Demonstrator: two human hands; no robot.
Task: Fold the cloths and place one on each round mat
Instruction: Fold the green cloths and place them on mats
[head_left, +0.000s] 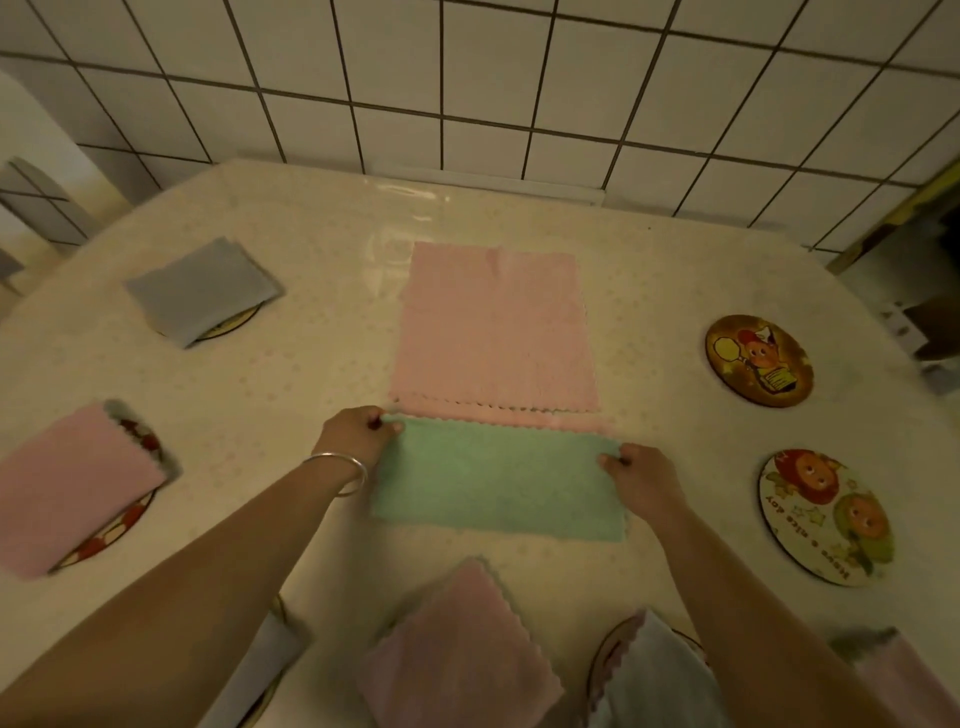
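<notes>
— While both hands hold it, how does the green cloth (498, 480) look?
— Folded into a long strip, mid-table (311, 364), below the pink cloth (496, 327).
— The grips?
— Left hand (358, 434) pinches its far left corner, right hand (641, 475) its far right.

A glossy cream table (291, 374) is covered with round mats (758, 359), folded cloths (202, 291), and a spread pink cloth (493, 327) overlapped by a green cloth (498, 480).

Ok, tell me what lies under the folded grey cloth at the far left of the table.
A round mat lies under the folded grey cloth. Only a thin dark arc of its rim shows at the cloth's near edge; the cloth covers the rest, so the mat's picture cannot be seen.
</notes>
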